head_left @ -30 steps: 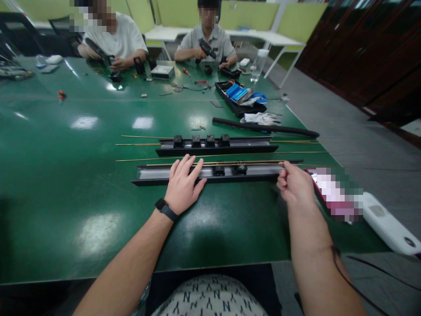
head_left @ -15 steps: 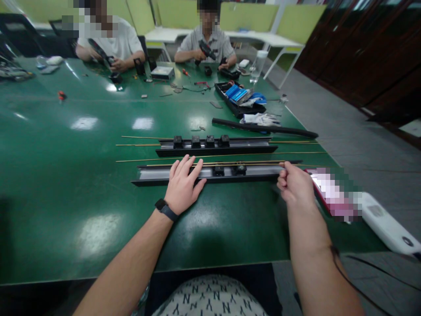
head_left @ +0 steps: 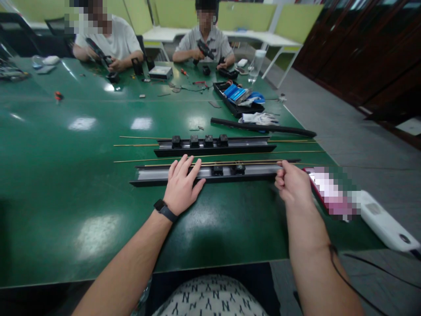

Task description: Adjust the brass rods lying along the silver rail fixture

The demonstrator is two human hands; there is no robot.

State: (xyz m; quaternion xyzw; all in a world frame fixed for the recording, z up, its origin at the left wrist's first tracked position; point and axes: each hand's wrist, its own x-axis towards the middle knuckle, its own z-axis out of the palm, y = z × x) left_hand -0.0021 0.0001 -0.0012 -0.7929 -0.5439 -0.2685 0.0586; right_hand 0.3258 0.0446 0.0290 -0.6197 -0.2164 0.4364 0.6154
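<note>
In the head view, my left hand (head_left: 182, 188) lies over the near black channel (head_left: 151, 175) with its fingers spread, holding nothing. Two small black blocks, one block (head_left: 217, 170) and a second block (head_left: 240, 168), sit inside that channel between my hands. Thin brass rods (head_left: 226, 163) run lengthwise along its far side. At the right end of the channel, my right hand (head_left: 294, 181) is closed in a pinch on a brass rod; the fingertips partly hide the grip. Behind lies another black channel (head_left: 213, 152) carrying several black blocks (head_left: 194, 141).
Beyond the channels are a long black strip (head_left: 263, 127), white gloves (head_left: 258, 118) and a black tray (head_left: 230, 103) with blue packs. A phone (head_left: 329, 193) and a white device (head_left: 381, 219) lie right. Two people across the table (head_left: 82, 219) hold power tools.
The whole view has shifted slightly to the left. Both hands stay in practically the same place on the channel.
</note>
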